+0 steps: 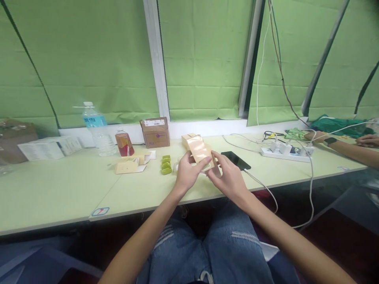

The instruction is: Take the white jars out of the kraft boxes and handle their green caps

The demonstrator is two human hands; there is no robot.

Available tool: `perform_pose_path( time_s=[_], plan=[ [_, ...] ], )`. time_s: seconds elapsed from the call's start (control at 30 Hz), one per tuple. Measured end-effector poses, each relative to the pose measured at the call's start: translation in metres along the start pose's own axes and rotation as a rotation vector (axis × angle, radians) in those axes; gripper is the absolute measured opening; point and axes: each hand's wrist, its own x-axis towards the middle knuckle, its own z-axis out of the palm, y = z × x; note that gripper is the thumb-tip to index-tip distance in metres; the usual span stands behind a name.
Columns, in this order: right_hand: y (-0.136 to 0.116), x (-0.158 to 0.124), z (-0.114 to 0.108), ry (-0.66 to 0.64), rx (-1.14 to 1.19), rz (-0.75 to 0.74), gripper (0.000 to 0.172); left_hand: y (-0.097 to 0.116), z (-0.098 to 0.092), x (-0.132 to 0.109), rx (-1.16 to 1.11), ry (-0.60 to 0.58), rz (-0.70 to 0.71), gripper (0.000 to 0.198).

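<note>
A small cream cardboard box [199, 149] is held up over the table, tilted, its glossy face catching the light. My left hand [188, 172] is closed round its left side, thumb across the lower front. Fingers of my right hand [228, 174] grip its lower right edge; what they cover there is hidden. Just left of my hands stands a row of several small green plastic pieces [166, 165]. Something clear, partly hidden by my left hand, lies between them and the box. Another cream box [187, 139] is behind my hands.
Opened cream cartons [127, 166] lie to the left. Behind them are a red drink bottle [124, 144], a large water bottle [99, 132] and a brown carton [156, 135]. Rightward are a black phone [236, 160], a white power strip [286, 153] with cables, and another person's arm [349, 150].
</note>
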Motion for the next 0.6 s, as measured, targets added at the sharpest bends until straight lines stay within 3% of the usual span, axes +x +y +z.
perform_pose_path(
  time_s=[0.17, 0.33, 0.43, 0.5, 0.6],
  plan=[
    [0.002, 0.000, -0.003, 0.020, -0.028, -0.171, 0.073, -0.002, 0.003, 0.000, -0.117, -0.001, 0.036, 0.050],
    [-0.008, 0.000, -0.008, 0.017, 0.011, -0.190, 0.056, -0.010, -0.003, 0.006, -0.338, -0.051, -0.025, 0.049],
    [-0.011, 0.003, -0.012, 0.066, 0.268, -0.078, 0.038, -0.009, -0.012, 0.010, -0.360, -0.079, -0.027, 0.049],
    [-0.009, 0.006, -0.015, 0.092, 0.464, 0.082, 0.039, -0.006, -0.018, 0.011, -0.306, -0.109, -0.021, 0.049],
    [-0.001, 0.011, -0.018, -0.045, 0.653, 0.277, 0.043, 0.001, -0.023, 0.009, -0.166, -0.137, 0.012, 0.046]
  ],
)
